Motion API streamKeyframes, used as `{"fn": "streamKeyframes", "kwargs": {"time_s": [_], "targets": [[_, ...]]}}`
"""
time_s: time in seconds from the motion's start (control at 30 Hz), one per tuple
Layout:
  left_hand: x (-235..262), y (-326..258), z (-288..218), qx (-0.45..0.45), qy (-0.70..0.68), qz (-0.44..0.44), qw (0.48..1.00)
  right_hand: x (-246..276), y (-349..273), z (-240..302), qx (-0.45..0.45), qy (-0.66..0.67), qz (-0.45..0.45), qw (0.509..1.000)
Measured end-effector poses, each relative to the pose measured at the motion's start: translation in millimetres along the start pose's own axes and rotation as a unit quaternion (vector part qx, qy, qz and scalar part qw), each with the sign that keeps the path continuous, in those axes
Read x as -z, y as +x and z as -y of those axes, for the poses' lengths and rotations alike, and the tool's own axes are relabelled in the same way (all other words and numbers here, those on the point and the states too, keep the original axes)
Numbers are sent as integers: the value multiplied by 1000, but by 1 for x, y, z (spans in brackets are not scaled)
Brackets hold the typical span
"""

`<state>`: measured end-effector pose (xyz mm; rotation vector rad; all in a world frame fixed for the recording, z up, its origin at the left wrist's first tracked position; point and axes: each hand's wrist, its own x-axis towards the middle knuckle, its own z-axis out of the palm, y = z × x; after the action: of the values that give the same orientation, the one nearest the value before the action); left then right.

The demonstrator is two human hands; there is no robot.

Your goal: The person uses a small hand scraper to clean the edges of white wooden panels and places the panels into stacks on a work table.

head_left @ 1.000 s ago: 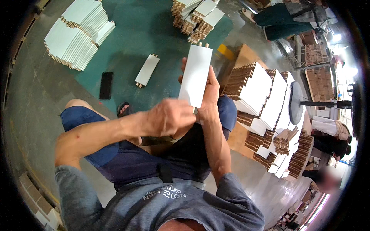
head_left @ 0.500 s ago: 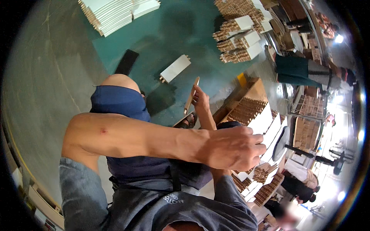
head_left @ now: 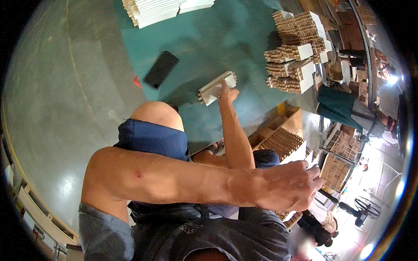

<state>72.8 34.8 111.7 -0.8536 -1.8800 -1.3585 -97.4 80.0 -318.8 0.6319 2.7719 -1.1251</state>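
My left forearm crosses the view from the left. My left hand (head_left: 287,186) is closed with its fingers curled, back of the hand up, beside the white-faced stacked pieces (head_left: 294,153) at my right. Whatever it may hold is hidden. Farther out, my right hand (head_left: 225,92) reaches down to a small bundle of white panels (head_left: 213,95) with notched wooden ends on the green floor. Its fingers close on a narrow white and wood-coloured slat (head_left: 214,83) lying along the bundle's far side.
A black phone-like slab (head_left: 161,69) lies left of the bundle. White panels (head_left: 156,11) are stacked at the far edge, with more notched stacks (head_left: 296,54) at far right. A cardboard box (head_left: 278,124), a fan (head_left: 365,209) and a person in dark green (head_left: 337,104) are at right.
My right hand has carried the slat outward from near my foot and down onto the bundle. My left hand has shifted slightly right, still curled. The whole view has shifted.
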Motion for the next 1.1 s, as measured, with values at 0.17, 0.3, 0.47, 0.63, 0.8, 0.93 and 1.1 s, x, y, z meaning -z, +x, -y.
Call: {"fn": "streamKeyframes", "kwargs": {"time_s": [0.17, 0.3, 0.47, 0.63, 0.8, 0.93, 1.1], "targets": [[5, 0, 2, 5, -1, 15, 1000, 3, 5, 1, 13, 69, -18, 997], [14, 5, 12, 18, 28, 25, 999, 60, -30, 29, 17, 197, 172, 965], [14, 30, 34, 29, 72, -8, 997, 152, -95, 27, -9, 277, 252, 927], [29, 51, 51, 35, 34, -117, 992, 273, -169, 32, -25, 386, 253, 887], [31, 59, 51, 160, 72, -87, 981, 384, -193, 3, 36, 477, 112, 871], [28, 53, 68, 156, 94, -94, 979, 449, -178, -73, -16, 557, 0, 831], [27, 51, 76, 217, 125, -36, 967, 487, -125, -272, -200, 671, -73, 710]]}}
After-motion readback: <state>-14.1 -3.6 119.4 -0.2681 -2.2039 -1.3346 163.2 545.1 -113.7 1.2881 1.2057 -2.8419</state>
